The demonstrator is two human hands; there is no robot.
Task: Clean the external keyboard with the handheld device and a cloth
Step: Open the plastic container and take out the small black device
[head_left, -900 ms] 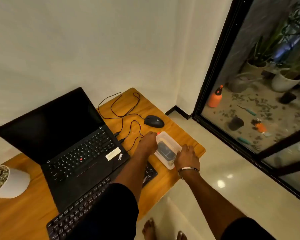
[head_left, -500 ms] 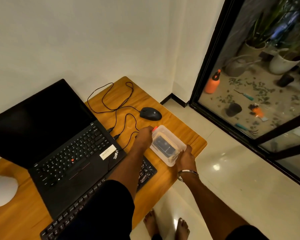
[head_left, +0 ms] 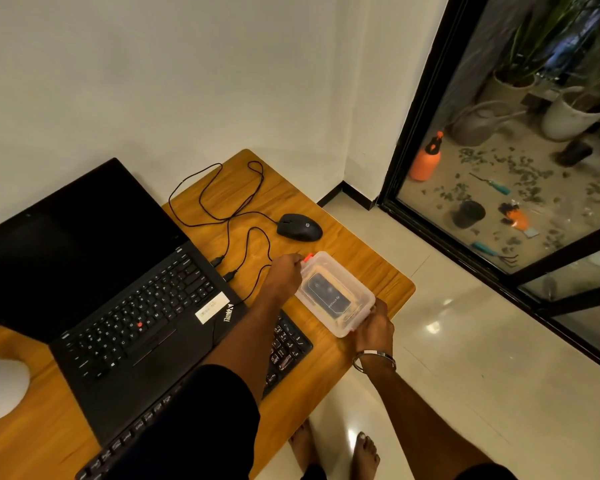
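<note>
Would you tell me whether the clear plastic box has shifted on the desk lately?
No; the box sits equally near the mouse.

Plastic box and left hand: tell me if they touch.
Touching. The head view shows the left hand gripping the far end of the plastic box at its orange clip.

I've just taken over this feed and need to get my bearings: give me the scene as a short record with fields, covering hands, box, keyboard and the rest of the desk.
left hand: grips the far end of the clear plastic box, at its orange latch
right hand: grips the box's near end
box: lid on, resting on the wooden desk; a dark device shows through the lid
external keyboard: in front of the laptop, partly hidden by the left arm
mouse: beyond the box, wired
cloth: not seen
</note>
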